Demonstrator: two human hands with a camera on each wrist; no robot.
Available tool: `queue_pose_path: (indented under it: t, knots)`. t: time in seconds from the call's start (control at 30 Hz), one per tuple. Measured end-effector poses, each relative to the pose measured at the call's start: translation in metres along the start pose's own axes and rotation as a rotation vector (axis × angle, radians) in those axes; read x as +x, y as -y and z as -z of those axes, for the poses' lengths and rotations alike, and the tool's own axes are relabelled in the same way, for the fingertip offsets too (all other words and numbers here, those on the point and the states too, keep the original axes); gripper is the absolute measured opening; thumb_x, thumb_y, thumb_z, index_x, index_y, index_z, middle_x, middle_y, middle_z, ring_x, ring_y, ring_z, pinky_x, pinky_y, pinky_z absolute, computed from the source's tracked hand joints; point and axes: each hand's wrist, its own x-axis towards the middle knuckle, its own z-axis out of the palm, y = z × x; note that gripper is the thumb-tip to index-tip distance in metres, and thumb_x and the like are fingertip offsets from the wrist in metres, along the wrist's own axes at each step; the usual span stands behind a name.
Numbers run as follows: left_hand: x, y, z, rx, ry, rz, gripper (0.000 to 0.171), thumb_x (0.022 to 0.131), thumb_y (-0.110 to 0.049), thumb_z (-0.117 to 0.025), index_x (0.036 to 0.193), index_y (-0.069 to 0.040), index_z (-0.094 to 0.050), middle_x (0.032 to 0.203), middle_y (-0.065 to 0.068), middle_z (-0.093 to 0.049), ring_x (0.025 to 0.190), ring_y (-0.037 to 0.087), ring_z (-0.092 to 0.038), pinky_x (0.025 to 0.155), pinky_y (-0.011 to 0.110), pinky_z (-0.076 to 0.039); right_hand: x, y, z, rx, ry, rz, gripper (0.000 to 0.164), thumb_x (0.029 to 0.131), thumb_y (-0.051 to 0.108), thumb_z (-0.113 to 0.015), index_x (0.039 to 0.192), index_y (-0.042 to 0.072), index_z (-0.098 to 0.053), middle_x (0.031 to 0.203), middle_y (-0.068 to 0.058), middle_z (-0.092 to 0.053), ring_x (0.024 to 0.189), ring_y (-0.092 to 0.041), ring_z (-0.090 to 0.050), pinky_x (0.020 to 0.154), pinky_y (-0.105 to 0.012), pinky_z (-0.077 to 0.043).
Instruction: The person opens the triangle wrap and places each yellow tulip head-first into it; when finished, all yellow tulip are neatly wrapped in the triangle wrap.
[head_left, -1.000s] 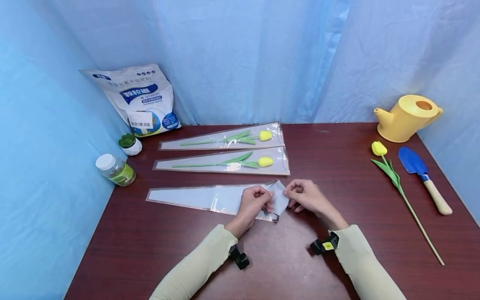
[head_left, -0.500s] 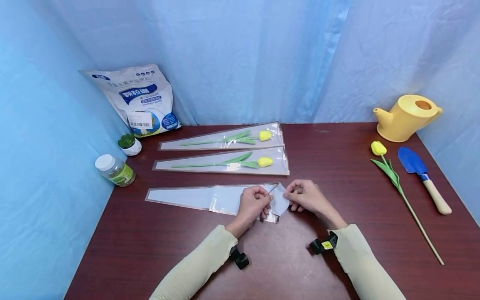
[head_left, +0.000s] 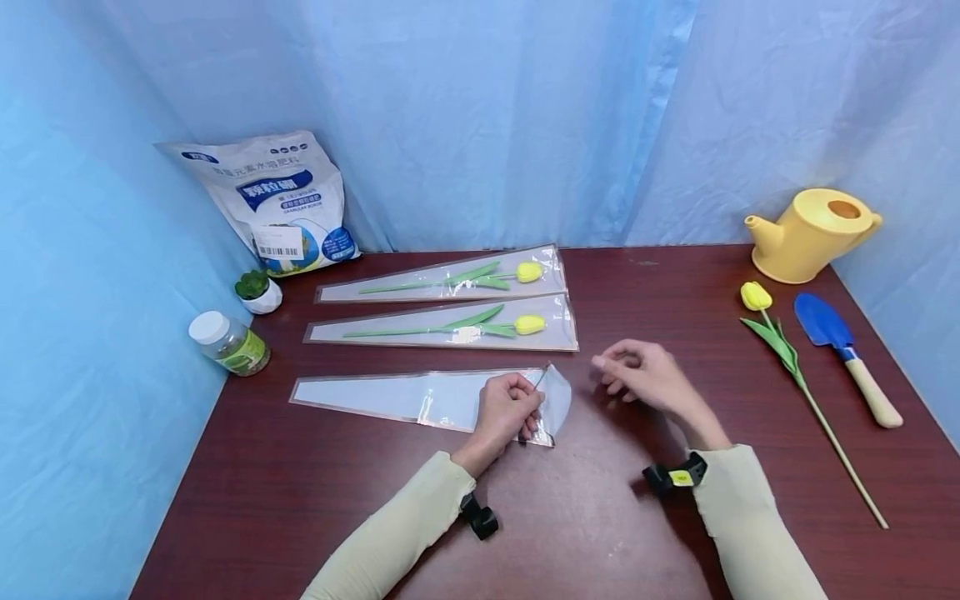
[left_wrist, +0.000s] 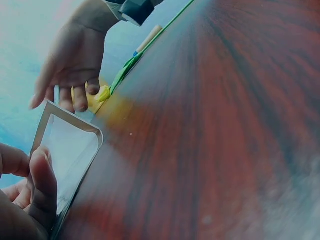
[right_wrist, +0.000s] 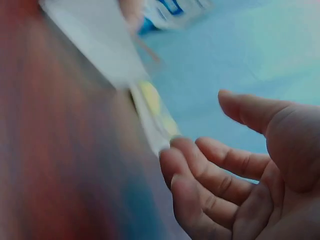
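A long tapered flower sleeve, white with a clear dark-edged front, lies on the table before the person. At its wide right end the left hand pinches the front layer between thumb and fingers. In the left wrist view the sleeve's mouth gapes, its upper layer lifted. The right hand hovers to the right of that mouth, apart from it, fingers loosely bent with nothing in them. A loose yellow tulip with green leaves and a long stem lies at the right.
Two sleeves, an upper one and a lower one, each hold a yellow tulip. A fertilizer bag, potted succulent and lidded jar stand left. A yellow watering can and blue trowel are right.
The right hand has let go of the sleeve's white end and moved right, its fingers opening. The left hand keeps its pinch in nearly the same place.
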Motion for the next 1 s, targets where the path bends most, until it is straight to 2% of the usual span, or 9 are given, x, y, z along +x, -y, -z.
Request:
queue_pose_path:
  t: [0.07, 0.17, 0.3, 0.47, 0.67, 0.87, 1.0]
  knots:
    - [0.0, 0.0, 0.0, 0.008, 0.0, 0.001, 0.009, 0.087, 0.0, -0.064, 0.079, 0.0, -0.059, 0.05, -0.004, -0.056, 0.034, 0.002, -0.047, 0.034, 0.018, -0.04, -0.003, -0.005, 0.016, 0.003, -0.068, 0.006, 0.047, 0.097, 0.041, -0.064, 0.117, -0.001, -0.064, 0.091, -0.013, -0.076, 0.073, -0.015, -0.073, 0.063, -0.033, -0.06]
    - [-0.001, 0.0, 0.001, 0.019, -0.003, -0.001, 0.01, 0.087, 0.001, -0.064, 0.079, -0.001, -0.058, 0.05, -0.004, -0.056, 0.034, 0.002, -0.047, 0.034, 0.018, -0.04, -0.009, -0.013, 0.038, 0.037, -0.147, 0.013, 0.044, 0.098, 0.037, -0.063, 0.117, -0.002, -0.062, 0.086, 0.004, -0.075, 0.074, -0.011, -0.073, 0.064, -0.031, -0.06]
    - [0.0, 0.0, 0.002, 0.024, -0.005, 0.0, 0.009, 0.087, 0.001, -0.063, 0.079, 0.0, -0.059, 0.05, -0.004, -0.056, 0.035, 0.002, -0.047, 0.034, 0.018, -0.041, -0.015, -0.025, 0.06, 0.123, -0.197, 0.02, 0.033, 0.099, 0.033, -0.063, 0.113, 0.003, -0.061, 0.081, 0.021, -0.071, 0.074, -0.006, -0.072, 0.064, -0.028, -0.06]
    - [0.001, 0.001, 0.002, 0.031, -0.003, -0.002, 0.009, 0.087, 0.001, -0.063, 0.08, 0.0, -0.059, 0.051, -0.003, -0.057, 0.035, 0.002, -0.048, 0.034, 0.018, -0.041, -0.023, -0.037, 0.085, 0.191, -0.253, 0.011, 0.014, 0.099, 0.027, -0.063, 0.108, 0.016, -0.062, 0.082, 0.024, -0.071, 0.074, -0.002, -0.072, 0.063, -0.023, -0.059]
    - [0.002, 0.002, 0.001, 0.035, -0.004, -0.012, 0.009, 0.087, 0.001, -0.064, 0.08, 0.002, -0.059, 0.05, -0.004, -0.055, 0.035, 0.003, -0.048, 0.035, 0.018, -0.041, -0.04, -0.053, 0.115, 0.258, -0.301, -0.093, 0.013, 0.097, 0.03, -0.065, 0.109, 0.025, -0.062, 0.084, 0.027, -0.071, 0.074, 0.004, -0.071, 0.064, -0.02, -0.059]
    - [0.0, 0.001, 0.001, 0.039, -0.002, 0.007, 0.009, 0.087, 0.001, -0.064, 0.08, 0.0, -0.059, 0.051, -0.003, -0.056, 0.035, 0.003, -0.048, 0.035, 0.018, -0.041, -0.056, -0.071, 0.137, 0.378, -0.35, -0.151, 0.013, 0.093, 0.026, -0.07, 0.105, 0.028, -0.066, 0.084, 0.024, -0.071, 0.072, 0.002, -0.068, 0.062, -0.018, -0.058]
    - [0.0, 0.0, -0.001, 0.034, -0.004, 0.011, 0.009, 0.087, 0.001, -0.064, 0.08, -0.001, -0.059, 0.051, -0.003, -0.056, 0.036, 0.003, -0.048, 0.035, 0.018, -0.041, -0.066, -0.081, 0.146, 0.297, -0.432, -0.231, 0.021, 0.091, 0.034, -0.072, 0.109, 0.027, -0.062, 0.083, 0.029, -0.065, 0.071, 0.003, -0.063, 0.061, -0.015, -0.055]
